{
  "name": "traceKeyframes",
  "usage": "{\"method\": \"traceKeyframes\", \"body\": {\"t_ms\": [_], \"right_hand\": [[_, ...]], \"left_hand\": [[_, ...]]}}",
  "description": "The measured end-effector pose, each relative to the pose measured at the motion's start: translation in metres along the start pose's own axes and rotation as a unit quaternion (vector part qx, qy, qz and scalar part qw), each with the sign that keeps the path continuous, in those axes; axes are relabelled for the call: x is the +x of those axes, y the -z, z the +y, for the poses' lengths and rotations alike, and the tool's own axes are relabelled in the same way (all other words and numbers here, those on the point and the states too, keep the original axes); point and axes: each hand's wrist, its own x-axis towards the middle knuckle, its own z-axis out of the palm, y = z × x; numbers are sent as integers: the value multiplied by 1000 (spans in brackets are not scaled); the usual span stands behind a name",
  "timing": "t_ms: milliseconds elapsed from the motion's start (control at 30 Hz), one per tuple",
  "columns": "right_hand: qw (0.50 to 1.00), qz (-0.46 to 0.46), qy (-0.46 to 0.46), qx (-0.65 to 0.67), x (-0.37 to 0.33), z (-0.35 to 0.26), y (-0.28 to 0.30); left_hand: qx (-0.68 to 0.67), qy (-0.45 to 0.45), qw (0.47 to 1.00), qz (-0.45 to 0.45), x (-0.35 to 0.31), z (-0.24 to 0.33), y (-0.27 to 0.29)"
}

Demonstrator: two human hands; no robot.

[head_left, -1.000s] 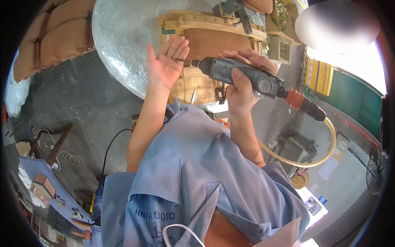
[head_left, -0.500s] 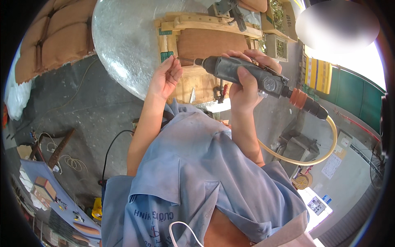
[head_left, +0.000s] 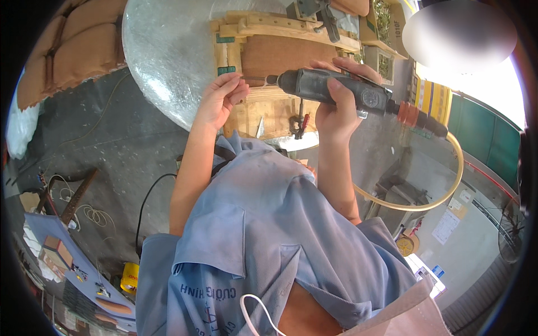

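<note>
My right hand [head_left: 343, 101] is wrapped round a dark grey air screwdriver [head_left: 322, 87], held nearly level with its long thin bit pointing left. A pale yellow air hose [head_left: 460, 162] loops from its rear end. At the bit's tip my left hand [head_left: 217, 102] closes thumb and finger in a pinch; what sits between them is too small to make out. Just beyond both hands lies a wooden jig [head_left: 263, 115] with a flat brown wooden panel [head_left: 288, 53] set inside its frame. The bit hangs over the jig's near rail.
A round, plastic-wrapped surface [head_left: 162, 61] carries the jig. Fixed to the jig are a metal clamp [head_left: 318, 15] and a smaller red-handled clamp [head_left: 301, 122]. Boxes of small parts [head_left: 381, 28] stand far right, stacked brown panels [head_left: 84, 33] far left. Cables cross the floor at left.
The rear of the screwdriver has risen, so the tool lies closer to level. My left hand has shifted slightly left, its fingers still pinched near the bit's tip.
</note>
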Motion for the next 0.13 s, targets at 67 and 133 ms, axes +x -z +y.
{"method": "traceKeyframes", "body": {"t_ms": [67, 133], "right_hand": [[999, 5, -34, -8, 7, 0, 3], [997, -11, -69, -24, 14, 2, 9]], "left_hand": [[51, 20, 998, -11, 2, 3, 9], [101, 50, 993, -28, 3, 8, 17]]}}
